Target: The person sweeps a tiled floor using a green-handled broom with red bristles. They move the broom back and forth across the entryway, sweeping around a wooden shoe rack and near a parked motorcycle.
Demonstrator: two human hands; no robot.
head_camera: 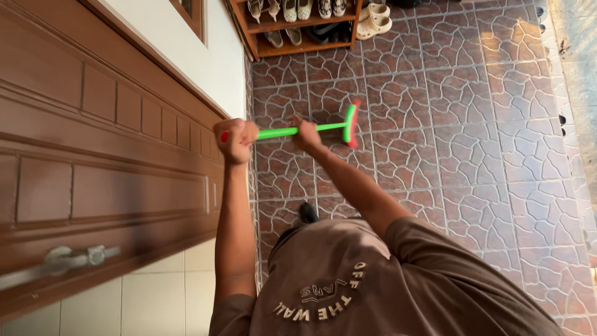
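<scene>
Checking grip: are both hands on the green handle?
Yes: the left hand and right hand both clasp the green handle.

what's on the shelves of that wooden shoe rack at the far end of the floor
The wooden shoe rack holds pairs of light sandals on the upper shelf and darker shoes below. A pale pair sits on the tiled floor beside it. The rack's top is out of frame.

To my left stands a brown panelled wooden door [93, 143] with a metal lever handle [68, 258]. Ahead, a wooden shoe rack [298, 28] holds several pairs, pale clogs [375, 20] beside it on the reddish stone-patterned floor tiles [485, 137].
</scene>
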